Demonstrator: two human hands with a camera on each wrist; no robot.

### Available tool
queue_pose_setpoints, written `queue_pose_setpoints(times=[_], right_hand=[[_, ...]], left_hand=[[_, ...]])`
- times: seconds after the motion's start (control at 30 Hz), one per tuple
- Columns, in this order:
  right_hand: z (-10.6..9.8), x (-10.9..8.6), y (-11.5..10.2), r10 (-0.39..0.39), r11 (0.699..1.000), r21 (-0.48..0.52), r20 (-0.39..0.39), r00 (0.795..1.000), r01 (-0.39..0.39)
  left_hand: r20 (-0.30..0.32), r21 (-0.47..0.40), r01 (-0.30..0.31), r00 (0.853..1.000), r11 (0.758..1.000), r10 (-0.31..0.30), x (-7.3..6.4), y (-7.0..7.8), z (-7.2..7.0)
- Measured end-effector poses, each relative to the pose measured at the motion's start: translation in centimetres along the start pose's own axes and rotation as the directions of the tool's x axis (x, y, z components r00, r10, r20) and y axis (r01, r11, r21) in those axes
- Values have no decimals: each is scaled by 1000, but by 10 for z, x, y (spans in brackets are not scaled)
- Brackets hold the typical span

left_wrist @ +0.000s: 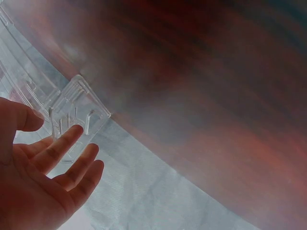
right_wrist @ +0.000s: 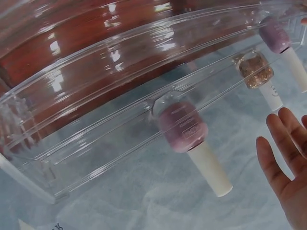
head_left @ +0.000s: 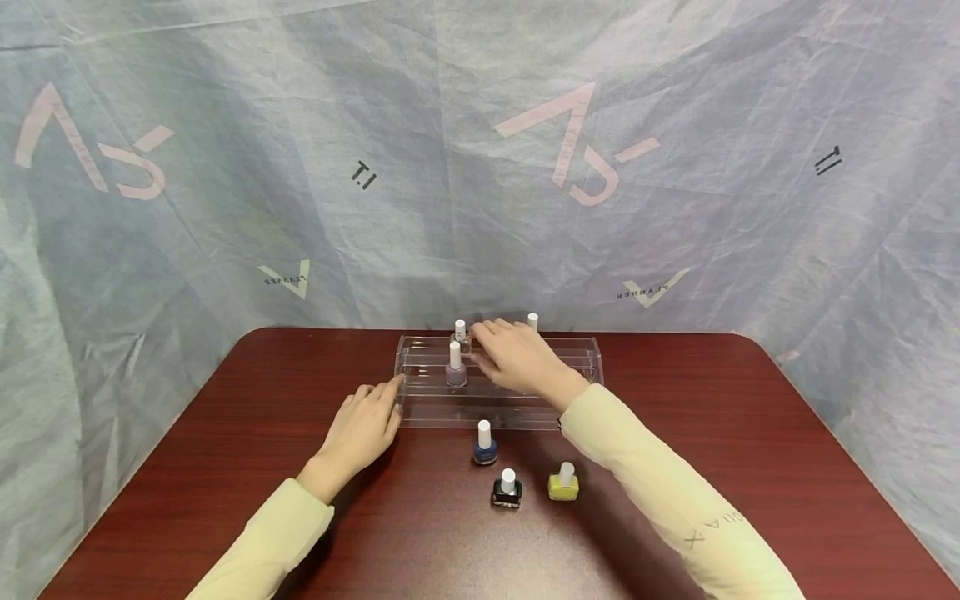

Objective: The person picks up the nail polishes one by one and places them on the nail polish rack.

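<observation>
A clear tiered acrylic rack [head_left: 480,412] stands at the back of the table. My left hand [head_left: 362,425] is at its left end, fingers extended, fingertips right at the side panel [left_wrist: 98,112]. Over the upper tiers reaches my right hand [head_left: 517,357], its fingers spread and nothing held. Its fingertips are beside the white cap of a glitter nail polish bottle [right_wrist: 256,72]. One mauve nail polish bottle [head_left: 456,373] is on a lower tier, in front of the glitter one. Another mauve bottle [right_wrist: 184,127] stands in the rack; my right hand hides most of it in the head view.
In front of the rack, a blue nail polish bottle [head_left: 485,451], a black one [head_left: 507,492] and a yellow one [head_left: 563,486] stand on the dark red table [head_left: 420,533]. A grey fabric sheet [head_left: 450,208] hangs behind the table.
</observation>
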State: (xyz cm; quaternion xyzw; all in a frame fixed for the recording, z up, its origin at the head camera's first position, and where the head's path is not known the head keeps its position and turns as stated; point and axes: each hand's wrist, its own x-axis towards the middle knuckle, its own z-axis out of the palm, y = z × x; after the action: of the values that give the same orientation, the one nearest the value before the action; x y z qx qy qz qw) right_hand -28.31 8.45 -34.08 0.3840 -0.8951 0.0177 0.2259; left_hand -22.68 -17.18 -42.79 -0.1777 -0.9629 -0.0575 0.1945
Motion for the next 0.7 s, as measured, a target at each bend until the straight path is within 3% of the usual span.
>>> queue_pose_setpoints(times=[0.47, 0.7], right_hand=[[0, -29, 8, -30, 1000, 3, -64, 997, 30], [3, -43, 9, -25, 1000, -14, -35, 999, 24]], left_hand=[[-3, -2, -6, 1000, 1000, 6, 0, 0, 0], [-2, 3, -5, 1000, 1000, 5, 0, 0, 0]])
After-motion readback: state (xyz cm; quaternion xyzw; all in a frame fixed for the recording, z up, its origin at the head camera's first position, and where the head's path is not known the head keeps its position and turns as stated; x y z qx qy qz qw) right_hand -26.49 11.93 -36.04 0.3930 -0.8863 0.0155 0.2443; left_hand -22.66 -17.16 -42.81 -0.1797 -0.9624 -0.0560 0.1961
